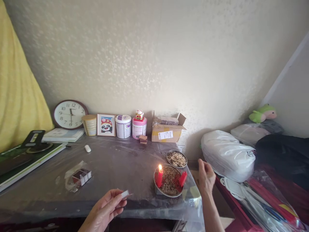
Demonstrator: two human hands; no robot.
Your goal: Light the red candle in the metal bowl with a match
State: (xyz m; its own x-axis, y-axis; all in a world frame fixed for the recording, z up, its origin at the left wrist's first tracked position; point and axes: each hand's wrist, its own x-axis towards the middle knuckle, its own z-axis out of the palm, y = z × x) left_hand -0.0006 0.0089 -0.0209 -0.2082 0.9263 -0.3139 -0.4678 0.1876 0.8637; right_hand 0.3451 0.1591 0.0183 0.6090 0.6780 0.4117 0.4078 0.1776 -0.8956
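Grey table (108, 174): matchbox (125, 194) in left grip (106, 209).

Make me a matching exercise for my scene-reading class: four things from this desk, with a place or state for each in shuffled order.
Things:
1. Left candle
2. Right candle
3. Matchbox
4. Clock

Places or states:
A. leaning on the wall
B. burning, upright in the dish
C. unlit, tilted in the dish
D. held in the left hand

Pairs: 1-B, 2-C, 3-D, 4-A
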